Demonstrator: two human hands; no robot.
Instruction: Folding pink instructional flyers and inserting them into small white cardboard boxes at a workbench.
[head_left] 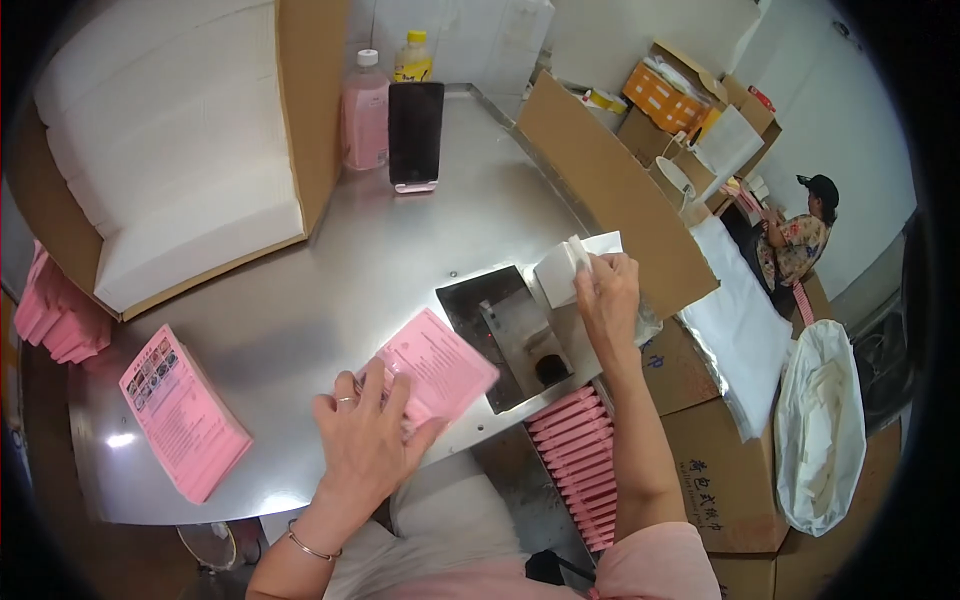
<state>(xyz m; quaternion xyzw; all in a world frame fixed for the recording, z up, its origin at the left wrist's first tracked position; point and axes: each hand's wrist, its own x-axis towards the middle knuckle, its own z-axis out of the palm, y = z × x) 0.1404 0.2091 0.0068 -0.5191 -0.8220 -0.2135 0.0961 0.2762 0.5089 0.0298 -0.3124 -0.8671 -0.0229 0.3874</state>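
My left hand (pixel 365 430) is closed over the near left edge of a pink printed packet (pixel 440 362), its fingers curled on top. The packet lies at a slant on the metal table, close to a dark recess. My right hand (pixel 610 295) pinches a small stack of white folded tissues (pixel 556 277) beyond that recess, at the table's right side. Set into the recess (pixel 470 300) is a metal chute (pixel 520 340) with a round black spot near its lower end. To the left rests a thick stack of pink printed packets (pixel 185 415).
A large open carton (pixel 315 110) of white folded tissues stands at the far left. Behind are a phone (pixel 416 135) on a stand and a pink bottle (pixel 366 110). Rows of pink packets (pixel 575 460) sit below the table edge. Cartons (pixel 725 480) stand right; a person (pixel 805 235) sits beyond.
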